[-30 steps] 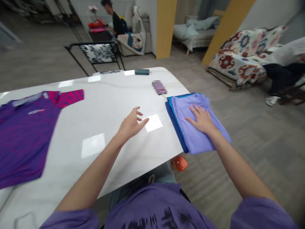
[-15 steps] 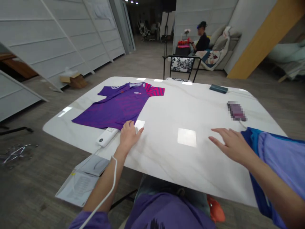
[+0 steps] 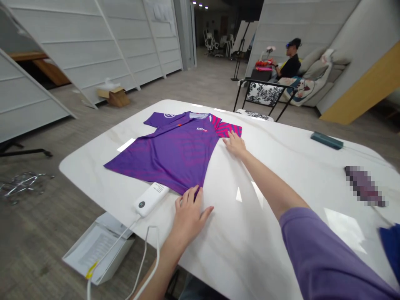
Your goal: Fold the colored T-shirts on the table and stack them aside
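Note:
A purple shirt with pink-striped sleeves [image 3: 175, 150] lies spread flat on the white table [image 3: 281, 166]. My left hand [image 3: 189, 212] rests open at the shirt's near hem corner, fingers spread and touching the cloth. My right hand [image 3: 234, 143] reaches across the table with fingers stretched onto the pink right sleeve. Neither hand grips anything. A white power bank [image 3: 151, 199] with a cable lies just left of my left hand.
A dark green case [image 3: 326, 140] and a blurred phone-sized object [image 3: 364, 191] lie on the table's right side. A blue cloth edge [image 3: 390, 246] shows at far right. A black chair [image 3: 265, 93] stands behind the table; a person sits beyond. An open box [image 3: 100, 246] lies on the floor.
The view swung left from the folded lilac stack to the purple shirt. My right hand left the stack and reached the shirt's sleeve; my left hand moved to the hem.

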### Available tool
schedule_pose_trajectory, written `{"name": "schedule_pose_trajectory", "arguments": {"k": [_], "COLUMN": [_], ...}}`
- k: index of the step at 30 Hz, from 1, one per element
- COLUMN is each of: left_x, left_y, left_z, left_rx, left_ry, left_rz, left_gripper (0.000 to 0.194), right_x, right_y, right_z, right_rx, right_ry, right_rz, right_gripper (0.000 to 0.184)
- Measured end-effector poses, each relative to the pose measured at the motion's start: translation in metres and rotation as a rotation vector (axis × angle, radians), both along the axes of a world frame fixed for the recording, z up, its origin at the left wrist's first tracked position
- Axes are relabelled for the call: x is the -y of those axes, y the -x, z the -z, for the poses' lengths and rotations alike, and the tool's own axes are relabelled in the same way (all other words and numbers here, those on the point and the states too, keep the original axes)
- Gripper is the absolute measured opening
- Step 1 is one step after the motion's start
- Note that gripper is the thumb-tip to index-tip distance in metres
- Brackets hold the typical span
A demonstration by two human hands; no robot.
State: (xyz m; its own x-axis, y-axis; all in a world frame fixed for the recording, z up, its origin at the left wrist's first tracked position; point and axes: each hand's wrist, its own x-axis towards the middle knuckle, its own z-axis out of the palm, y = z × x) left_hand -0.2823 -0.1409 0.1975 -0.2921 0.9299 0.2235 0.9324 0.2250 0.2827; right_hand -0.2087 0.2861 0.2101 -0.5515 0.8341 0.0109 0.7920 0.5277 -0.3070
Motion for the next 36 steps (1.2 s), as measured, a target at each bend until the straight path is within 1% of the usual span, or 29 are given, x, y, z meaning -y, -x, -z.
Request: {"name": "schedule_pose_trajectory", "arguments": {"k": [2,4,6,9,12,15,18,21,24,26,28,30,32,34,36], "left_x": [0.0,-0.002,-0.005,-0.011,-0.017,-0.019,-0.018,-0.016,-0.013,-0.009,-0.007,-0.008,-0.012,-0.019,-0.025], "left_y": [-0.004,-0.009,-0.016,-0.035,-0.067,-0.11,-0.161,-0.216,-0.267,-0.295,-0.314,-0.318,-0.303,-0.269,-0.219], "left_z": [0.001,0.0,-0.002,-0.011,-0.02,-0.024,-0.02,-0.013,-0.007,-0.009,-0.016,-0.026,-0.037,-0.043,-0.042], "left_rx": [0.009,0.046,0.11,0.196,0.247,0.317,0.413,0.514,0.604,0.653,0.687,0.688,0.632,0.528,0.403], "left_ry": [-0.028,-0.042,-0.032,-0.008,0.021,0.078,0.122,0.158,0.204,0.23,0.246,0.238,0.196,0.128,0.046], "left_rz": [-0.018,-0.013,0.067,0.206,0.299,0.44,0.589,0.741,0.895,0.98,1.042,1.079,1.043,0.91,0.712], "left_gripper": [0.068,0.071,0.071,0.072,0.08,0.085,0.09,0.098,0.104,0.103,0.101,0.098,0.089,0.073,0.058], "right_x": [-0.021,-0.034,-0.041,-0.045,-0.05,-0.055,-0.057,-0.057,-0.054,-0.051,-0.046,-0.035,-0.014,0.023,0.078], "right_y": [0.006,-0.002,-0.022,-0.063,-0.115,-0.178,-0.247,-0.316,-0.38,-0.415,-0.44,-0.454,-0.455,-0.448,-0.436], "right_z": [0.006,0.014,0.02,0.022,0.019,0.016,0.015,0.014,0.012,0.01,0.005,-0.002,-0.012,-0.022,-0.029], "right_rx": [0.058,0.106,0.12,0.132,0.144,0.145,0.145,0.137,0.122,0.115,0.125,0.145,0.164,0.18,0.193], "right_ry": [0.022,0.016,-0.013,-0.015,-0.002,0.003,0.012,0.024,0.039,0.049,0.063,0.067,0.038,-0.015,-0.057], "right_rz": [0.036,0.049,0.053,0.066,0.101,0.138,0.18,0.234,0.279,0.305,0.332,0.354,0.338,0.264,0.149], "right_gripper": [0.082,0.081,0.081,0.083,0.082,0.079,0.078,0.075,0.072,0.07,0.069,0.071,0.076,0.08,0.084]}}
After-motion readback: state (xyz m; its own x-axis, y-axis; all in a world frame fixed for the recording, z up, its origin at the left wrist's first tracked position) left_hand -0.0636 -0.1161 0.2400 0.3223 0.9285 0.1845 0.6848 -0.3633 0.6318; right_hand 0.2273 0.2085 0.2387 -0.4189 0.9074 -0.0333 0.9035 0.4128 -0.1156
